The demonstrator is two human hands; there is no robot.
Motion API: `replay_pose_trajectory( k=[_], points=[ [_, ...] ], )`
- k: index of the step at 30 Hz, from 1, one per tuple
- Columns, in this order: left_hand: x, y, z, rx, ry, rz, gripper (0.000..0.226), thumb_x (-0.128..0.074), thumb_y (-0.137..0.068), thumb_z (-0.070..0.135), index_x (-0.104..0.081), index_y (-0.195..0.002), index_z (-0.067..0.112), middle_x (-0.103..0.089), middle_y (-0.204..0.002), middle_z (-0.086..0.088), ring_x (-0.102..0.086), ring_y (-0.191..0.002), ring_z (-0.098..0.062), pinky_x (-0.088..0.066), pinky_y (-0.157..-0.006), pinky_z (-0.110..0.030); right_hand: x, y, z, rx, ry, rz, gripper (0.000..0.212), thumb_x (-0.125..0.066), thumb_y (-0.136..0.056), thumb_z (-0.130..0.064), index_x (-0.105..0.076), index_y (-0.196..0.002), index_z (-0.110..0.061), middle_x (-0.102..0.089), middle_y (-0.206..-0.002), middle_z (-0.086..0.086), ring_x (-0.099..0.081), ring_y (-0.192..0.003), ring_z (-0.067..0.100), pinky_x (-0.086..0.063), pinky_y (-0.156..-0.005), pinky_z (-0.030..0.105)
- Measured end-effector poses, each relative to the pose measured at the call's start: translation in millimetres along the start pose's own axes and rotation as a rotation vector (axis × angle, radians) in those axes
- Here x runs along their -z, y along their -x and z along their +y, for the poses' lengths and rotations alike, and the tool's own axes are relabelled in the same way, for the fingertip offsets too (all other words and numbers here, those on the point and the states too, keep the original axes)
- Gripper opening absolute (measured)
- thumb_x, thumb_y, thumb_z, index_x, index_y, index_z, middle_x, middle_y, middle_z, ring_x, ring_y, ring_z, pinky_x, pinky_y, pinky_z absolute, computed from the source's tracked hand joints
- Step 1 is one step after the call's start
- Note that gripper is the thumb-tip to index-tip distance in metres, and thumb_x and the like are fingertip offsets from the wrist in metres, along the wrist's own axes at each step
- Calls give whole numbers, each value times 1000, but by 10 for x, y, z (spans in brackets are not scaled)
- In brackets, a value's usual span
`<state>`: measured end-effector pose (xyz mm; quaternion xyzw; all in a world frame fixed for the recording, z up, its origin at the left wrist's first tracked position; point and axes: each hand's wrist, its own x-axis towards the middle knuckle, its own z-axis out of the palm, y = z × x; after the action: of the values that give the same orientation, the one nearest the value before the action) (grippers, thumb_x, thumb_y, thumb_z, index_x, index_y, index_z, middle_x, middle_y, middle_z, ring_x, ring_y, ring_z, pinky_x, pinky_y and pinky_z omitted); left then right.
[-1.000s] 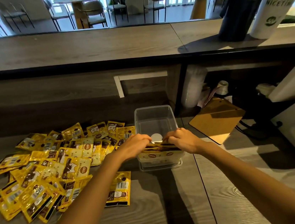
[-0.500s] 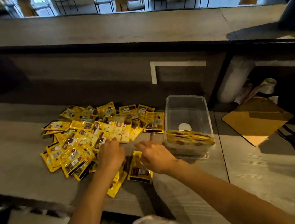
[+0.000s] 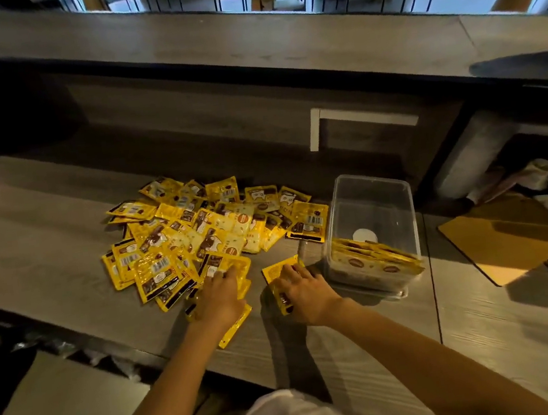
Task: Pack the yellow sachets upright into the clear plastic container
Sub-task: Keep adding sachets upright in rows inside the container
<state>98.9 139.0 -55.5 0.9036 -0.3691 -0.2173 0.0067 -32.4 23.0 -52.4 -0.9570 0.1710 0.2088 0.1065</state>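
A loose pile of yellow sachets [image 3: 206, 232] covers the middle of the wooden table [image 3: 45, 242]. To its right stands the clear plastic container [image 3: 369, 209]. Several sachets [image 3: 375, 260] stand upright, packed against its near wall; the far part holds only a white round sticker. My left hand [image 3: 219, 296] rests with straight fingers on the sachets at the pile's near edge. A little to the right, my right hand [image 3: 301, 290] lies on a single sachet [image 3: 274, 274], just left of the container's near corner.
A brown board [image 3: 507, 237] lies right of the container. A raised counter [image 3: 246, 48] runs along the back, with a white bracket [image 3: 318, 129] below it. The table's near edge [image 3: 139, 355] passes under my left forearm.
Both hands left the top of the container and moved left and down onto the sachets on the table. The view has swung left and lower.
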Motion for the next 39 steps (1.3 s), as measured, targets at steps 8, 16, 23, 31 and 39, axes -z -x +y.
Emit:
replay_pose_trajectory(
  k=[8, 16, 23, 31, 39],
  points=[
    [-63, 32, 192, -58, -72, 101, 64, -57, -87, 35, -29, -141, 14, -23, -146, -12, -23, -136, -29, -33, -106, -48, -14, -65, -141, -209, -203, 34, 75, -50, -91, -40, -10, -146, -8, 4, -155, 27, -15, -142, 43, -28, -112, 48],
    [-7, -95, 175, -62, -182, 159, 49, -41, -95, 28, -30, -141, 12, -46, -136, -16, -46, -124, -34, -39, -98, -40, 62, -73, -76, -128, -83, 101, 64, -47, -92, -5, -9, -144, -1, -39, -137, 31, -48, -123, 41, -45, -96, 41],
    [441, -128, 254, 86, 333, 343, 40, -33, -101, 26, -60, -108, -3, -64, -106, -23, -59, -100, -38, -42, -73, -38, 356, -55, -14, -193, -362, 319, 26, -44, -94, -7, -50, -119, -2, -61, -113, 21, -58, -106, 38, -51, -86, 45],
    [1184, -155, 620, -49, 709, 548, 26, -52, -93, 22, -64, -107, 4, -66, -103, -14, -59, -101, -31, -46, -80, -36, 1262, 47, 166, -176, -807, 661, 25, -48, -93, -16, -63, -96, 4, -61, -96, 14, -60, -89, 26, -51, -77, 40],
    [1472, -296, 1342, -256, 666, 494, 18, -59, -85, 7, -66, -100, 13, -66, -101, -7, -56, -105, -24, -42, -74, -30, 1369, 452, 1073, -429, -817, 893, 20, -57, -86, -7, -66, -104, -10, -70, -102, 10, -66, -98, 23, -57, -82, 41]
  ],
)
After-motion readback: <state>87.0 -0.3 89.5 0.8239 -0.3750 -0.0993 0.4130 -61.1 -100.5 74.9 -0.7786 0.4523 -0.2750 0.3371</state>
